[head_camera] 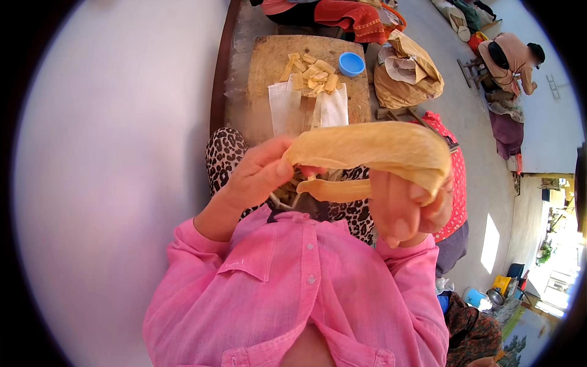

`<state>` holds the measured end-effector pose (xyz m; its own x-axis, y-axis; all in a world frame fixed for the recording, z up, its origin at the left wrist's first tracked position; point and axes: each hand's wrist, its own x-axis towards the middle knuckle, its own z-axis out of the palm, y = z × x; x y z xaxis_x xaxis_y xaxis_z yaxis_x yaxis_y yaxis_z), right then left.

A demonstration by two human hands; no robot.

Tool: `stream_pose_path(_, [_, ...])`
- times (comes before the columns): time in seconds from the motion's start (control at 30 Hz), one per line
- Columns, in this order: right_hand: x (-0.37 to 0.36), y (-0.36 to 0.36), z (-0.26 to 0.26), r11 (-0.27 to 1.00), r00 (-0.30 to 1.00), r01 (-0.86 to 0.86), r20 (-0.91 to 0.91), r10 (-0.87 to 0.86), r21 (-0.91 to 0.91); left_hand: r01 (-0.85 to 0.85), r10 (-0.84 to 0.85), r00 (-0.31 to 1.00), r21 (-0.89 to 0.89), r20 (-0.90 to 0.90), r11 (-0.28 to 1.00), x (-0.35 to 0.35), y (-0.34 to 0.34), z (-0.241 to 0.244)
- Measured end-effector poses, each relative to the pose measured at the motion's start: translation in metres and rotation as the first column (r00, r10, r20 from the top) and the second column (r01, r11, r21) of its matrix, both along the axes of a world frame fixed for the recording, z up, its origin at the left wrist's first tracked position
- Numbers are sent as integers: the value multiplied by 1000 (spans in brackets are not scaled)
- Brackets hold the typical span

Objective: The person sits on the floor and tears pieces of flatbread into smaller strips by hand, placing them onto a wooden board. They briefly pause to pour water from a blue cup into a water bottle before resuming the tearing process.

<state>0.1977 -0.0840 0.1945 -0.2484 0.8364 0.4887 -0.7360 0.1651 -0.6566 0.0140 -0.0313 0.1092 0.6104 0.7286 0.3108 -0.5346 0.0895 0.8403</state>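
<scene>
A long, pale yellow dried strip, perhaps bamboo or corn husk point(367, 144), is raised in front of my chest. My left hand point(257, 176) pinches its left end between thumb and fingers. The strip bends over my right hand point(412, 206), which grips its right end, and a narrower part point(339, 190) runs back underneath. Beyond my hands, short yellow pieces point(314, 73) lie heaped on a wooden board point(263, 59), partly over white cloth point(332, 108). More pieces show in my lap, mostly hidden by my hands.
A blue round lid or shallow dish point(351, 64) sits at the board's far right corner. Right of the board stands a large brown paper sack point(406, 75). A plain wall point(114, 137) rises at my left. Other people sit ahead and to the right; one bends forward point(506, 59).
</scene>
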Motion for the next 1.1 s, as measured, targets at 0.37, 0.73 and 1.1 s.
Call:
stream_pose_path(0.37, [24, 3, 9, 978, 961, 81, 275, -26, -192, 637, 87, 113, 140, -990, 758, -8, 6, -111])
stream_pose_path(0.73, [4, -15, -118, 646, 897, -27, 267, 352, -763, -193, 787, 507, 843, -353, 502, -9, -18, -36])
stream_pose_path(1.1, [-3, -23, -143, 828, 787, 231, 599, 150, -511, -50, -24, 723, -87, -690, 995, -8, 1, -76])
